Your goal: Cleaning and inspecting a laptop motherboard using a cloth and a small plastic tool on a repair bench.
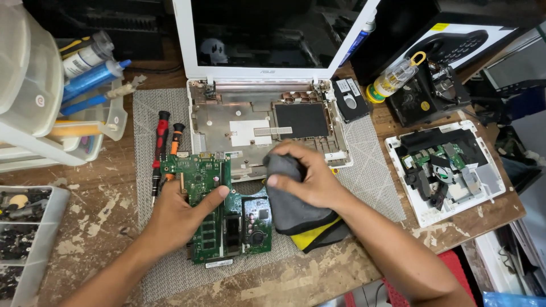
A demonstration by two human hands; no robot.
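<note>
— Nearest to us are our two forearms, reaching up from the near edge onto the grey mat (364,170). Our left hand (176,213) lies flat on the green circuit board (219,210), fingers loose and spread, thumb pressed across its middle, gripping nothing.

— And our right hand (310,176)?

— Its fingers are clenched round a bunched grey cloth (290,199) with a yellow underside, which lies just right of the board and touches its right edge. The board sits on the mat, near of the opened white laptop base (267,125).

— How do we do this well?

— We judge that the left palm should pin the board by its bare areas, not by the chips, while the cloth goes over it lightly, so that no thread catches on a component. Small strokes away from the memory slots seem safest.

— Shall we count things?

— One board under our hand, one cloth, one laptop with its dark screen (261,31) standing at the far side. Two screwdrivers (161,142) lie left of the board, one with a red grip and one with an orange grip. One second opened white shell (446,170) rests at the right, and one small yellow-capped bottle (392,79) stands far right. At the far left we count at least two tubes in a clear organiser (34,74); more we cannot tell.
</note>
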